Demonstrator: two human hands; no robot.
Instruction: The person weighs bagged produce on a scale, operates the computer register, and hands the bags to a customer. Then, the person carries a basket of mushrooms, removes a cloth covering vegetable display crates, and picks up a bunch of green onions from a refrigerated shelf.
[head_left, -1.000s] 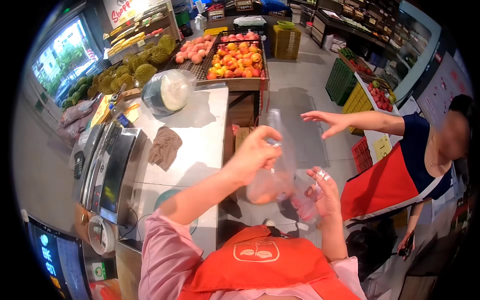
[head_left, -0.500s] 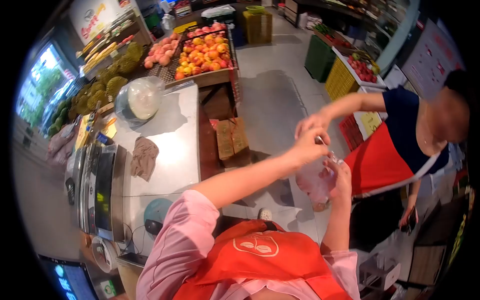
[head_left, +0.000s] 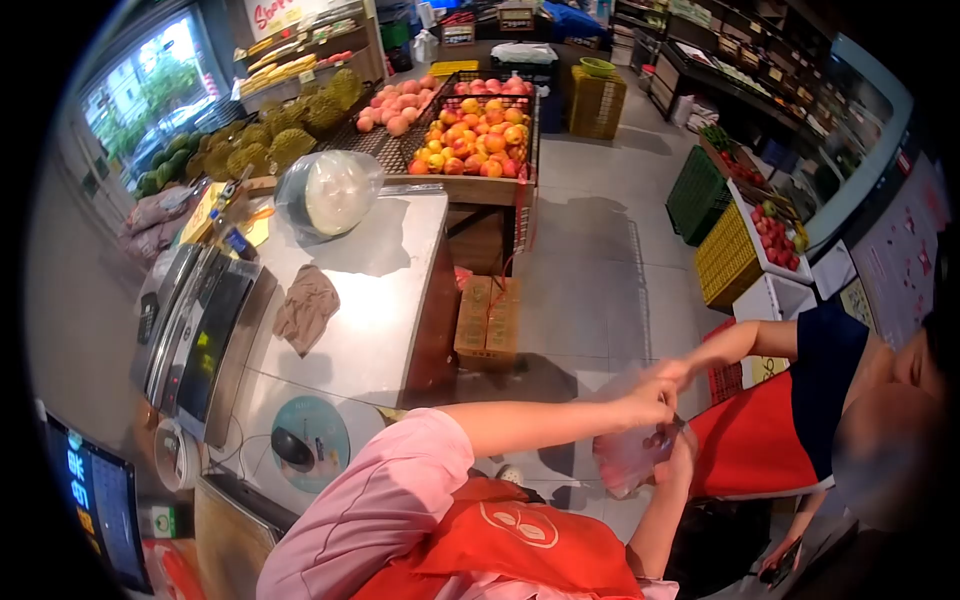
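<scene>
A clear plastic bag point(head_left: 618, 462) with dark reddish contents hangs between my hands over the floor, to the right of the counter. My left hand point(head_left: 648, 403) reaches across from the left, its fingers closed at the top of the bag. Just below it, my right hand point(head_left: 682, 452) is closed on the bag's right side. A co-worker's hand point(head_left: 674, 374) comes in right above my left hand and overlaps the bag's upper part in this view. That person wears a dark top and red apron point(head_left: 755, 430).
The counter point(head_left: 385, 300) at left carries a wrapped pale round item point(head_left: 340, 192), a brown cloth point(head_left: 307, 308), a scale point(head_left: 215, 340) and a mouse point(head_left: 291, 447). Behind it stands a crate of peach-like fruit point(head_left: 475, 140). Cardboard boxes point(head_left: 487, 318) sit beside the counter; yellow crate point(head_left: 738, 260) at right.
My view has turned, so the counter and fruit appear farther right. My left hand has come down beside my right at the bag. The co-worker's hand remains close to it.
</scene>
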